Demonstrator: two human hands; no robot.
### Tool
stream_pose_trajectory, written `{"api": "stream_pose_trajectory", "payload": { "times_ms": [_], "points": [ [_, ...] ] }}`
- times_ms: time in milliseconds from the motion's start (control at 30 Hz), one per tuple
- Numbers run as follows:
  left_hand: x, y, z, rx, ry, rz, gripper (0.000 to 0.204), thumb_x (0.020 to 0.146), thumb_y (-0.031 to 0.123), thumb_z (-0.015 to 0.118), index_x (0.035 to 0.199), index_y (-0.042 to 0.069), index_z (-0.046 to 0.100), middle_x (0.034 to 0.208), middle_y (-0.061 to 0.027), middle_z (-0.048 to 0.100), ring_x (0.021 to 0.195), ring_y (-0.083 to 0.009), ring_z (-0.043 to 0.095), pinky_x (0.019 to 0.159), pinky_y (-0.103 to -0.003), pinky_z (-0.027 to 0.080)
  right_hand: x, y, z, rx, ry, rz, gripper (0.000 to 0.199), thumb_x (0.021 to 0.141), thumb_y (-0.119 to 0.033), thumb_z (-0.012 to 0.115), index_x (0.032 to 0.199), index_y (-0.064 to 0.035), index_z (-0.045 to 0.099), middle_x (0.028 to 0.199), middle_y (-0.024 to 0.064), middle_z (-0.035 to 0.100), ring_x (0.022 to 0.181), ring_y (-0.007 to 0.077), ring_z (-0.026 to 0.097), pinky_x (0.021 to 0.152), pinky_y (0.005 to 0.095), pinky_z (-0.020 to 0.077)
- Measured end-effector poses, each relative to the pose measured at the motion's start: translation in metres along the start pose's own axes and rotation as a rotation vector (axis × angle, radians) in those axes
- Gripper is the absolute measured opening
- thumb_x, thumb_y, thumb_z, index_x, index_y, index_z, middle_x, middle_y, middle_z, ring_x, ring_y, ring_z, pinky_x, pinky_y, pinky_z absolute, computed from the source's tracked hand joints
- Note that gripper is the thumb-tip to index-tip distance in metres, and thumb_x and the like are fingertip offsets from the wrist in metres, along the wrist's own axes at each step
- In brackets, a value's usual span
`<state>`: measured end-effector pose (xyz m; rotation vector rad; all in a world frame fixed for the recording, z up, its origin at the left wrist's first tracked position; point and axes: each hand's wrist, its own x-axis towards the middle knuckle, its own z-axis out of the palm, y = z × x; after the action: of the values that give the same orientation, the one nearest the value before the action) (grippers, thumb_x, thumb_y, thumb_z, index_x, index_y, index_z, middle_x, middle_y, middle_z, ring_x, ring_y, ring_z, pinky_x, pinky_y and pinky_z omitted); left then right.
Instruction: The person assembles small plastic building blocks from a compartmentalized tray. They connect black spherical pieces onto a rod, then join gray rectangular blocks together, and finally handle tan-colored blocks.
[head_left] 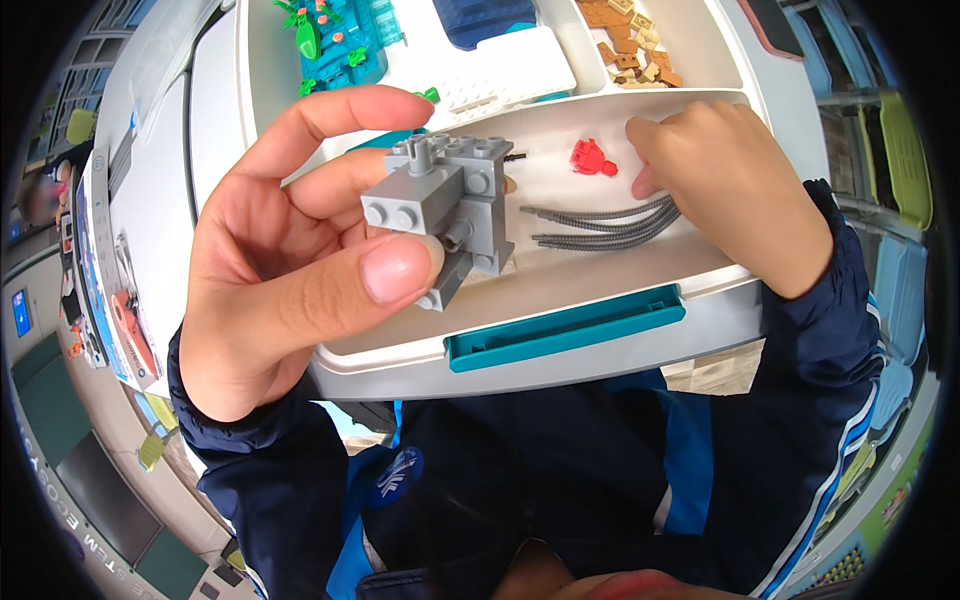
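A small build of grey toy bricks point(485, 210), with studs on its top and sides, is pinched between the thumb and fingers of my left hand point(250, 260). It hangs above the front compartment of a white tray point(740, 270). Inside that compartment, at its right end, is my right hand point(735, 180) with its fingers curled inward; whatever they hold, if anything, is hidden. Beside those fingers lie several dark grey ribbed flexible tubes point(600, 235) and a small red piece point(592, 157). A small black piece point(514, 157) shows just behind the grey build.
Farther back, the tray holds a white studded plate point(510, 75), a dark blue piece point(485, 20), clear turquoise pieces with green plant parts point(308, 38), and brown and tan bricks point(630, 50). A teal handle point(565, 328) runs along the tray's front. Boxes point(120, 270) stand at far left.
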<state>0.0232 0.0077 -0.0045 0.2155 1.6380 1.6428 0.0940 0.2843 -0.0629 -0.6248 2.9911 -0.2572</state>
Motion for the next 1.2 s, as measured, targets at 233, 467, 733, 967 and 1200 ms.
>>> {"api": "stream_pose_trajectory", "payload": {
  "times_ms": [233, 467, 733, 967, 1200],
  "points": [
    [-0.006, -0.002, -0.005, -0.029, -0.003, 0.006, 0.073, 0.072, 0.014, 0.078, 0.132, -0.004, 0.040, 0.108, -0.0189, 0.066, 0.104, -0.0254, 0.064, 0.096, -0.034, 0.047, 0.004, -0.011, 0.001, -0.087, 0.143, -0.085, 0.009, 0.074, -0.002, 0.064, 0.082, -0.0010, 0.061, 0.075, 0.0140, 0.061, 0.078, 0.0267, 0.062, 0.070, 0.0363, 0.0487],
    [0.014, 0.002, 0.047, 0.231, -0.200, 0.261, 0.061, 0.072, -0.007, 0.075, 0.127, -0.002, 0.047, 0.102, -0.0168, 0.067, 0.096, -0.0181, 0.065, 0.084, -0.026, 0.049, -0.061, -0.013, -0.066, 0.380, 0.386, 0.325, 0.010, 0.093, -0.008, 0.056, 0.091, 0.0005, 0.061, 0.074, 0.0059, 0.058, 0.063, 0.0088, 0.049, 0.056, 0.0212, 0.0374],
    [0.077, -0.004, 0.112, 1.201, -0.264, 0.689, 0.028, 0.073, -0.005, 0.062, 0.100, -0.007, 0.053, 0.077, -0.0257, 0.063, 0.080, -0.0408, 0.065, 0.069, -0.043, 0.054, -0.109, 0.025, -0.009, 0.712, 1.066, 0.316, 0.014, 0.096, -0.011, 0.055, 0.098, 0.0021, 0.061, 0.075, 0.0059, 0.060, 0.061, 0.0065, 0.049, 0.054, 0.0181, 0.0354],
    [0.102, -0.027, 0.122, 1.398, -0.217, 0.864, 0.023, 0.079, -0.005, 0.058, 0.100, 0.001, 0.060, 0.079, -0.0222, 0.065, 0.075, -0.0385, 0.065, 0.067, -0.039, 0.053, -0.108, 0.034, 0.014, 0.729, 1.093, 0.303, 0.013, 0.095, -0.006, 0.056, 0.101, 0.0025, 0.063, 0.073, 0.0047, 0.061, 0.060, 0.0054, 0.049, 0.055, 0.0174, 0.0367],
    [0.092, -0.010, 0.122, 1.546, -0.136, 1.025, 0.023, 0.079, -0.001, 0.060, 0.101, 0.004, 0.063, 0.090, -0.0137, 0.066, 0.077, -0.0320, 0.066, 0.064, -0.037, 0.054, -0.109, 0.037, 0.013, 0.704, 1.136, 0.290, 0.014, 0.095, -0.009, 0.057, 0.099, 0.0027, 0.064, 0.071, 0.0043, 0.061, 0.061, 0.0058, 0.052, 0.053, 0.0180, 0.0377]
  ]
}}
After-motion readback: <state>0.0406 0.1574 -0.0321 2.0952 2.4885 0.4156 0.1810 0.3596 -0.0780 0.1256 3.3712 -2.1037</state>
